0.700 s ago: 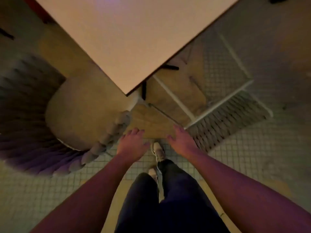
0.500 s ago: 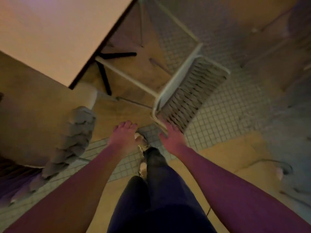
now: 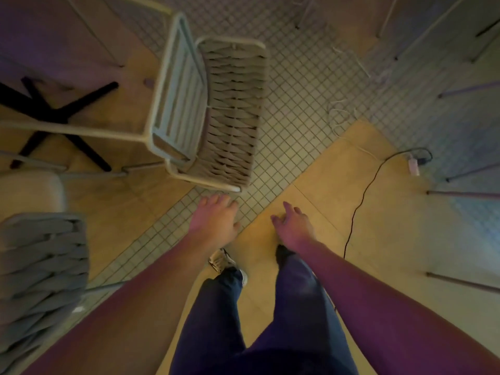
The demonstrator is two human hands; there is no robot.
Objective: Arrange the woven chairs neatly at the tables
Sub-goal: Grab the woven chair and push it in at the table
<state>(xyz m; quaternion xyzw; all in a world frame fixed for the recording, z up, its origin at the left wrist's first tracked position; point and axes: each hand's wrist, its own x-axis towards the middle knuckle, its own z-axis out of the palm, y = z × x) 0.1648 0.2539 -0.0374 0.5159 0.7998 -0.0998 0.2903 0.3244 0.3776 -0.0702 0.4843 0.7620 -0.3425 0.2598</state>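
Observation:
A pale-framed woven chair (image 3: 232, 112) stands ahead of me, its woven backrest nearest and its slatted seat pushed toward the table (image 3: 54, 28) at the upper left. My left hand (image 3: 213, 220) hovers just below the backrest's near corner, fingers apart, not touching it. My right hand (image 3: 293, 228) is held out over the floor to the right, empty with fingers spread. A second woven chair (image 3: 40, 269), grey, shows at the left edge with its cushion (image 3: 29, 190) partly visible.
The table's black cross base (image 3: 56, 117) sits under it at left. A black cable (image 3: 359, 204) runs over the floor to a plug strip (image 3: 413, 165) at right. Thin chair or table legs (image 3: 465, 194) line the right edge. My legs and shoes are below.
My view has swung right and the table slid out to the upper left. My right hand, which was at the backrest's corner, is now off it; both hands hang free below the chair.

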